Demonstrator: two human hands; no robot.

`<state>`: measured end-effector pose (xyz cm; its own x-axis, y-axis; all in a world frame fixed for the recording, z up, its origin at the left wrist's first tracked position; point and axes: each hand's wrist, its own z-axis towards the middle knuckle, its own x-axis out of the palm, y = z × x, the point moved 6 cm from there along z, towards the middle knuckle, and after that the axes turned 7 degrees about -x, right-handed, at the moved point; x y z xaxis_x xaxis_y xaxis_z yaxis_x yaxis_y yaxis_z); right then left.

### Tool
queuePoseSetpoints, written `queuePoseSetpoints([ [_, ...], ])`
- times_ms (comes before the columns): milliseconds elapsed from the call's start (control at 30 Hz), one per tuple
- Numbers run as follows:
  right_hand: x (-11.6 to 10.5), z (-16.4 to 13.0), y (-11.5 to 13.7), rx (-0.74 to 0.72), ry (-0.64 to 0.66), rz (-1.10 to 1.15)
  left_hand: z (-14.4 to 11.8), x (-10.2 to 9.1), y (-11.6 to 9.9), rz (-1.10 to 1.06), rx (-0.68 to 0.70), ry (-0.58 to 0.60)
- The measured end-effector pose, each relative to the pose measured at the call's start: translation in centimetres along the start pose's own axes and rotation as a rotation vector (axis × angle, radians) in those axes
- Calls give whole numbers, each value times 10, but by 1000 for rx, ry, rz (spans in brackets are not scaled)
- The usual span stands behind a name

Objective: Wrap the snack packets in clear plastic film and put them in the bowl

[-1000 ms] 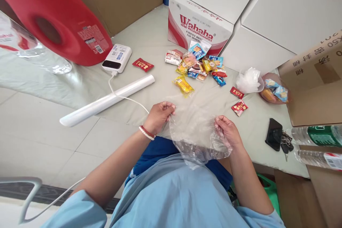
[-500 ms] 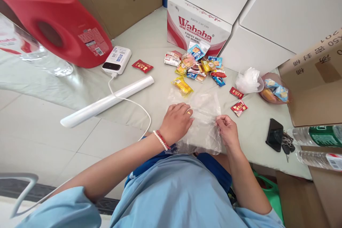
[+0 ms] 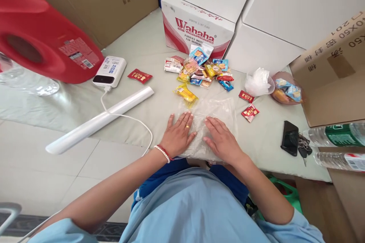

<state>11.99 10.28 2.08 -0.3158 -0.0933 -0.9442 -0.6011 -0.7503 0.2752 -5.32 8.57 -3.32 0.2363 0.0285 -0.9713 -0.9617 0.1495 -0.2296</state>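
Now the right hand [image 3: 221,138] has released the clear plastic bag [image 3: 200,123]; it and the left hand [image 3: 178,136] lie flat, gripping nothing, on the bag, apparently smoother, five o'clock from the yellow-wrapped snack [image 3: 186,95].

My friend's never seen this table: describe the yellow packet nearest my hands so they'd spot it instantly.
Find the white Wahaha box, then the snack heap before it. The yellow packet lies at that heap's near edge. Unlike the other yellow wrappers, it sits right by the clear plastic bag.
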Motion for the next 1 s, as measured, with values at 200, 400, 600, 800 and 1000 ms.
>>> queuePoseSetpoints([
  [200,25,-54,-88,288,102,-180,-2,-4,14,-20,-16,-2],
  [400,-28,-41,-115,340,-76,-238,-3,-4,18,-70,-31,-7],
  [600,-15,120,-81,127,90,-185,-3,-4,18,-55,-22,-1],
  [800,-2,217,-116,335,159,-412,-4,-5,17,-47,-30,27],
  [1000,-34,187,-135,389,24,-253,-4,-6,18,-62,-33,-4],
])
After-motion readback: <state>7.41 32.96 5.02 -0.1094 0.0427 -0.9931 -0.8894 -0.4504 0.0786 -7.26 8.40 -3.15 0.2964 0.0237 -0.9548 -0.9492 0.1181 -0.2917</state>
